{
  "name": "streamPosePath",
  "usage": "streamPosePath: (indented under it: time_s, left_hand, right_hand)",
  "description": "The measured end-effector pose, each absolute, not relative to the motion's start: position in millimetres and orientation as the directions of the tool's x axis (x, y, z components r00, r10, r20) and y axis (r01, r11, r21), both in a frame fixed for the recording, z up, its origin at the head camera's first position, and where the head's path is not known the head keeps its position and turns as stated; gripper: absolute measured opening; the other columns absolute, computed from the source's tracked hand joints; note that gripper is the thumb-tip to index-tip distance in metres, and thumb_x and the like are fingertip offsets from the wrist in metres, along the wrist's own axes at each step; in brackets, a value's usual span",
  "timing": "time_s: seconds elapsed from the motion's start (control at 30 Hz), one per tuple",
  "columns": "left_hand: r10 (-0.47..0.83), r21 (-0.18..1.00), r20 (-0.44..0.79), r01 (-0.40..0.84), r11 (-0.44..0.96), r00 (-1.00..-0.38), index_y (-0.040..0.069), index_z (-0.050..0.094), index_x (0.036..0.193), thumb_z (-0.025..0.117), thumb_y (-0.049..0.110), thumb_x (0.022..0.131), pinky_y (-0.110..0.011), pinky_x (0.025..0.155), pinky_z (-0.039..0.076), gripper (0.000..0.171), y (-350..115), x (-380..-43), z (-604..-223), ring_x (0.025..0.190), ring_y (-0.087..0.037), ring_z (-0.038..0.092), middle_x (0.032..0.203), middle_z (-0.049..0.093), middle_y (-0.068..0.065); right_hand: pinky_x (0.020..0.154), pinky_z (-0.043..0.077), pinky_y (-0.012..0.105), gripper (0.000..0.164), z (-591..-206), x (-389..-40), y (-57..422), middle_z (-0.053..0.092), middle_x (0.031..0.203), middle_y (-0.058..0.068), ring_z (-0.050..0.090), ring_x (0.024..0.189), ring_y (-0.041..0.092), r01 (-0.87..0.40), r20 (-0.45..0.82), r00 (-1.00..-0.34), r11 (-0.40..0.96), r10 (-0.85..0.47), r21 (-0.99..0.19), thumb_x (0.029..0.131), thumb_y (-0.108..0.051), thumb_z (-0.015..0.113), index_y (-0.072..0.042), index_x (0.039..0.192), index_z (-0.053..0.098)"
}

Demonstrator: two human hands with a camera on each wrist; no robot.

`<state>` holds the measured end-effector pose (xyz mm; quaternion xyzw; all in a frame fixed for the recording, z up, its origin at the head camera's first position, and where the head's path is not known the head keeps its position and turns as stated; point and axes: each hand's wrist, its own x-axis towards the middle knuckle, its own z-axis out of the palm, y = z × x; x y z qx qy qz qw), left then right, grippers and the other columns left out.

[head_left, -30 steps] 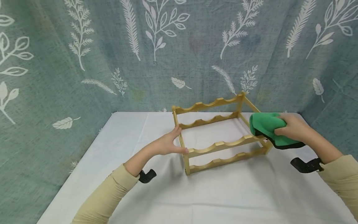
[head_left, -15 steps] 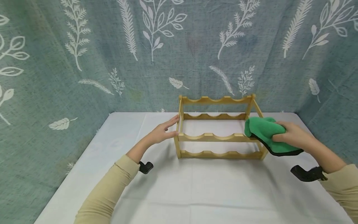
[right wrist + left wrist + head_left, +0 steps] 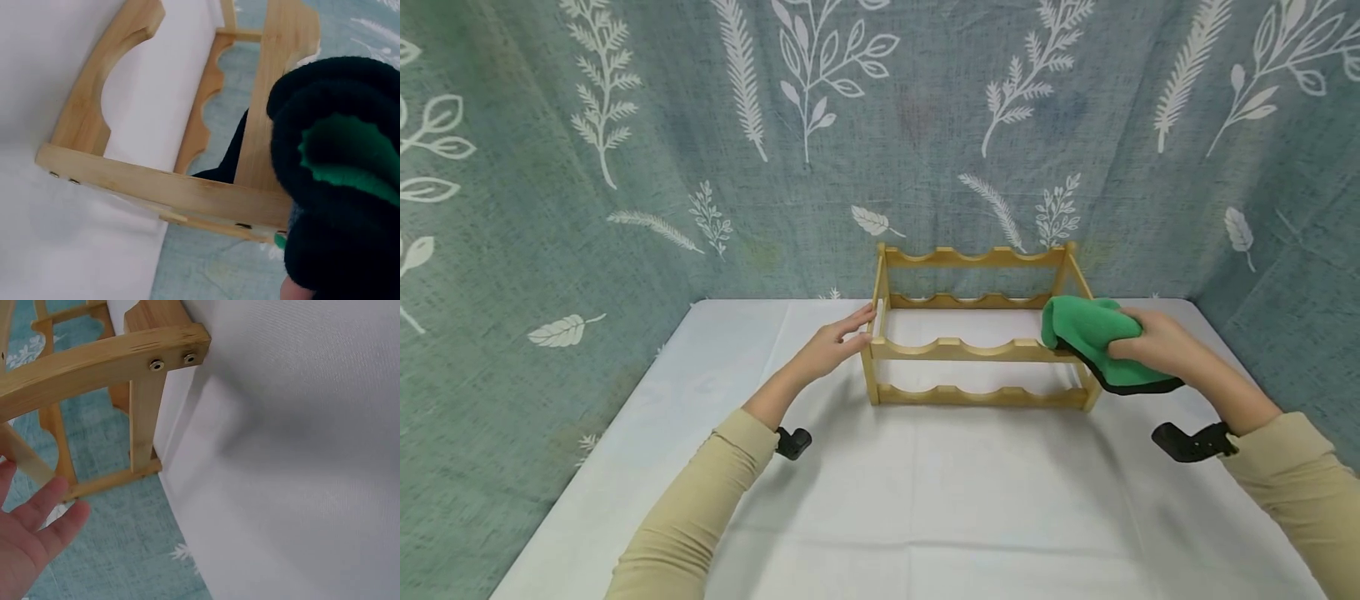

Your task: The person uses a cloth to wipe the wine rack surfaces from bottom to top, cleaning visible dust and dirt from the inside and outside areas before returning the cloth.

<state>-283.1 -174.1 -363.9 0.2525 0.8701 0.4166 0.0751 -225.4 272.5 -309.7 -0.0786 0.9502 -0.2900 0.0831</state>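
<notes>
Turned from its slanted stance of a second ago, the wooden rack now sits nearly square on the white counter, and the right hand has shifted inward with its green cloth. From the head view, the left hand has its fingers extended and thumb apart, tips at the rack's left end; the rack stretches rightward from them. The right fingers and thumb pinch the cloth, draped over the front top rail's right end just beyond their tips, its black edge hanging below them. The left wrist view shows the left fingers spread beside the end frame, contact unclear, with two metal fasteners above and right of them. In the right wrist view, bunched cloth, black outside and green within, covers most of the right fingers and lies against the rack's corner; their closure cannot be told there.
</notes>
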Motion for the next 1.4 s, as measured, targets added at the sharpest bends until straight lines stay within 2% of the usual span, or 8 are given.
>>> streamPosePath:
  time_s: [0.13,0.27,0.43,0.6,0.83,1.1,1.23,1.4]
  left_hand:
    - [0.451,0.761,0.079,0.346,0.549,-0.889,0.014,0.035,0.142,0.043,0.033,0.098,-0.05,0.107,0.026,0.049,-171.2,-282.6,-361.0,0.136,-0.028,0.027,0.151,0.023,0.003]
    - [0.41,0.735,0.047,0.309,0.603,-0.911,0.016,0.034,0.143,0.039,0.04,0.097,-0.046,0.107,0.027,0.052,-164.0,-286.2,-353.5,0.136,-0.024,0.026,0.15,0.025,0.001]
    - [0.392,0.67,-0.042,0.265,0.693,-0.919,0.016,0.026,0.146,0.038,0.048,0.095,-0.046,0.109,0.024,0.061,-156.2,-295.6,-341.7,0.138,-0.024,0.02,0.152,0.019,-0.001]
    - [0.366,0.603,-0.133,0.218,0.767,-0.921,0.01,0.019,0.147,0.037,0.055,0.093,-0.047,0.109,0.021,0.073,-147.3,-300.7,-333.4,0.139,-0.027,0.016,0.154,0.011,-0.005]
    - [0.372,0.561,-0.137,0.237,0.793,-0.918,0.003,0.005,0.147,0.026,0.051,0.097,-0.046,0.111,0.014,0.072,-137.7,-300.8,-339.0,0.14,-0.03,0.008,0.154,-0.001,-0.012]
    - [0.358,0.503,-0.088,0.268,0.822,-0.93,0.004,0.006,0.148,0.021,0.05,0.098,-0.05,0.111,0.012,0.069,-135.4,-299.6,-343.1,0.141,-0.029,0.006,0.154,0.004,-0.014]
    - [0.366,0.501,-0.089,0.276,0.82,-0.926,0.004,0.006,0.148,0.02,0.049,0.098,-0.053,0.11,0.013,0.069,-136.0,-298.2,-342.5,0.14,-0.03,0.006,0.153,0.004,-0.015]
    - [0.365,0.52,-0.114,0.258,0.814,-0.924,0.006,0.003,0.148,0.021,0.049,0.098,-0.052,0.11,0.015,0.068,-135.2,-297.4,-340.8,0.14,-0.031,0.005,0.154,0.0,-0.013]
  right_hand:
    - [0.056,0.038,0.033,0.056,-310.3,-229.6,271.5,0.052,0.09,0.019,0.047,0.07,0.024,-0.088,-0.118,-0.975,0.813,-0.189,-0.575,0.084,-0.022,0.055,0.006,0.13,0.038]
    - [0.059,0.041,0.035,0.064,-309.5,-229.6,275.0,0.051,0.107,0.029,0.051,0.079,0.03,-0.11,-0.097,-0.975,0.817,-0.198,-0.566,0.085,-0.023,0.056,0.008,0.136,0.032]
    - [0.067,0.042,0.045,0.066,-300.3,-215.8,270.7,0.04,0.128,0.033,0.05,0.097,0.042,-0.244,0.079,-0.967,0.782,-0.243,-0.573,0.085,-0.013,0.06,0.003,0.141,0.029]
    - [0.066,0.042,0.043,0.062,-298.0,-189.7,243.8,0.048,0.124,0.026,0.052,0.093,0.034,-0.416,0.217,-0.908,0.697,-0.36,-0.584,0.08,-0.006,0.065,-0.002,0.137,0.04]
    - [0.073,0.045,0.037,0.057,-341.6,-180.3,186.5,0.05,0.128,0.02,0.053,0.104,0.03,-0.486,0.072,-0.813,0.605,-0.578,-0.631,0.078,-0.009,0.066,-0.006,0.132,0.049]
    - [0.071,0.044,0.032,0.06,-389.8,-207.9,107.4,0.052,0.128,0.011,0.052,0.093,0.017,-0.491,-0.043,-0.715,0.544,-0.698,-0.681,0.077,-0.014,0.064,-0.011,0.134,0.047]
    - [0.071,0.043,0.032,0.058,-399.8,-222.6,67.6,0.054,0.123,0.009,0.051,0.092,0.016,-0.514,-0.038,-0.7,0.541,-0.713,-0.666,0.078,-0.015,0.064,-0.013,0.134,0.048]
    - [0.064,0.043,0.026,0.052,-414.1,-229.9,37.9,0.062,0.105,0.006,0.051,0.077,0.013,-0.539,-0.032,-0.704,0.563,-0.709,-0.626,0.077,-0.011,0.065,-0.01,0.128,0.054]
